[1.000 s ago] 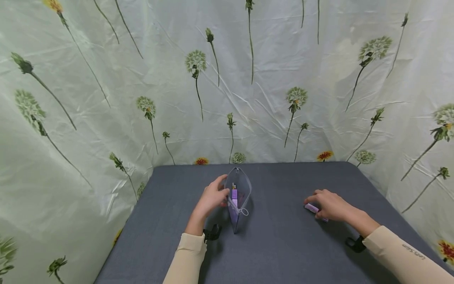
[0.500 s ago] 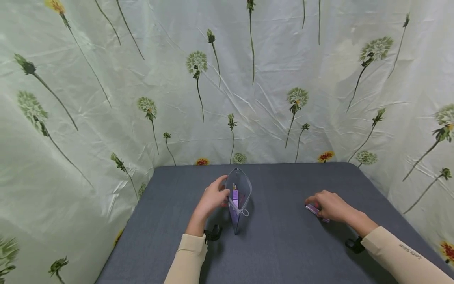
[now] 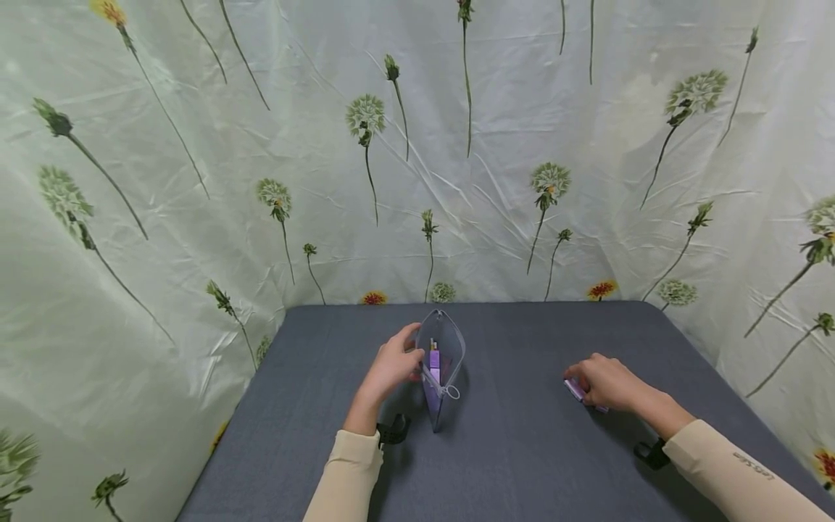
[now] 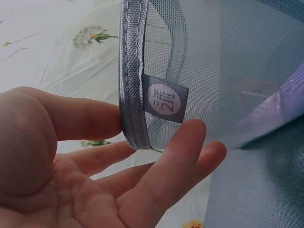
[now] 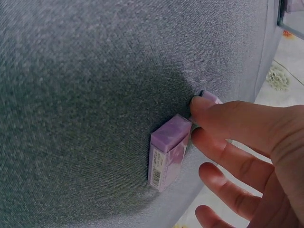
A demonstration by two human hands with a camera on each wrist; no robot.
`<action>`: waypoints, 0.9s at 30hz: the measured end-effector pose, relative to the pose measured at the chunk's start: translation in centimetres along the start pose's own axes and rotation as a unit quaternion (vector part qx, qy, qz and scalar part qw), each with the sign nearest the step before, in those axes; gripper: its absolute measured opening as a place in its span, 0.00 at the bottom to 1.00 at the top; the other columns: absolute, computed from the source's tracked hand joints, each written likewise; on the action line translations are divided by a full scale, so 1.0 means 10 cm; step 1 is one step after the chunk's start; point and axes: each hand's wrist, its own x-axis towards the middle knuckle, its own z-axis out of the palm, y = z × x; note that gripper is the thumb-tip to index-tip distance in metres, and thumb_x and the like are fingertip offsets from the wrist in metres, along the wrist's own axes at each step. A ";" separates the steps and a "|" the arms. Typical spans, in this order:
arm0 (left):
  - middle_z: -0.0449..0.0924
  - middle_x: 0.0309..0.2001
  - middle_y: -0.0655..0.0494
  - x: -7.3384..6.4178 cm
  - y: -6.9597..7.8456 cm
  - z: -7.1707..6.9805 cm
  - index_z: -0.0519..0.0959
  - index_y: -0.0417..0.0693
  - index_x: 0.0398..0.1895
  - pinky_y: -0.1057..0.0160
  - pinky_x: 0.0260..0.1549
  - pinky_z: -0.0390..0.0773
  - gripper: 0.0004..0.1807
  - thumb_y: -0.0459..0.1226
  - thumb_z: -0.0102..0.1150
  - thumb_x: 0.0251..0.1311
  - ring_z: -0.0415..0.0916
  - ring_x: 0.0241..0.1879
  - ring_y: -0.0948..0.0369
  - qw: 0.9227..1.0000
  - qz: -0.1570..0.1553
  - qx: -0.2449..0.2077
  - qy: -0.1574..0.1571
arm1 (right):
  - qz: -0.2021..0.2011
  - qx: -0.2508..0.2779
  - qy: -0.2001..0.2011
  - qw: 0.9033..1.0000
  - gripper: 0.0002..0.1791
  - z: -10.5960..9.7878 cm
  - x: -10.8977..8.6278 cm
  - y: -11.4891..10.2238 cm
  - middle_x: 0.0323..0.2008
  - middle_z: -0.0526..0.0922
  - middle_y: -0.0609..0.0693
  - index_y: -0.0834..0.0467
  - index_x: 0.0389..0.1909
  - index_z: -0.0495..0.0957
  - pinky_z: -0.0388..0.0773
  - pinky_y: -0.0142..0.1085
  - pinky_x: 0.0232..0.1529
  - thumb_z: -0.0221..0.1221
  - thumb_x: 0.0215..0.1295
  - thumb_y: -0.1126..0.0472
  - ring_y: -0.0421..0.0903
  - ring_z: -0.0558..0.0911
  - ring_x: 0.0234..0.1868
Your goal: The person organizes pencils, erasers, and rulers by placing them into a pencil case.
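Observation:
A grey-lilac mesh zip pouch (image 3: 437,402) stands upright with its mouth open on the table, slim items and purple pieces inside. The left hand (image 3: 393,362) holds its left rim; in the left wrist view the thumb and fingers lie around the zip edge (image 4: 133,95), beside a grey fabric label (image 4: 166,98). To the right, the right hand (image 3: 603,380) is low over the table, thumb and forefinger pinching at the end of a purple plastic-wrapped eraser (image 5: 168,154) with a barcode. Another purple piece (image 5: 211,97) shows behind the thumb, mostly hidden.
The dark grey table (image 3: 509,449) runs back to a pale sheet (image 3: 483,145) printed with dandelions, which also hangs at both sides. A ring-shaped zip pull (image 3: 452,392) hangs at the pouch's near end. Each wrist wears a black strap.
The right hand's fingers have shifted slightly over the purple eraser, which is turned a little and is more covered. The left hand and the pouch have stayed in place; the head view has drifted slightly.

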 end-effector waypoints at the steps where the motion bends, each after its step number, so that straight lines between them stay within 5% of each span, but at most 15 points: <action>1: 0.66 0.69 0.32 0.00 0.00 0.00 0.63 0.55 0.77 0.54 0.31 0.84 0.32 0.33 0.52 0.71 0.80 0.33 0.55 1.000 0.000 0.000 0.001 | -0.001 -0.001 0.001 1.000 0.22 0.00 0.00 0.00 0.27 0.80 0.41 0.60 0.50 0.86 0.71 0.32 0.23 0.71 0.51 0.71 0.33 0.73 0.25; 16: 0.65 0.69 0.33 -0.01 0.01 0.01 0.64 0.54 0.77 0.54 0.30 0.84 0.32 0.32 0.52 0.70 0.80 0.36 0.54 1.000 0.007 0.013 0.005 | 0.016 -0.037 0.021 0.999 0.19 -0.05 0.06 -0.09 0.26 0.78 0.39 0.58 0.46 0.87 0.71 0.35 0.24 0.73 0.53 0.60 0.36 0.73 0.27; 27: 0.65 0.70 0.33 -0.01 0.02 -0.01 0.64 0.54 0.77 0.44 0.37 0.83 0.31 0.32 0.52 0.70 0.79 0.29 0.56 1.000 0.009 0.015 -0.001 | 0.017 -0.062 0.064 0.996 0.20 -0.18 0.19 -0.30 0.30 0.80 0.40 0.55 0.46 0.87 0.71 0.40 0.30 0.75 0.54 0.52 0.43 0.75 0.34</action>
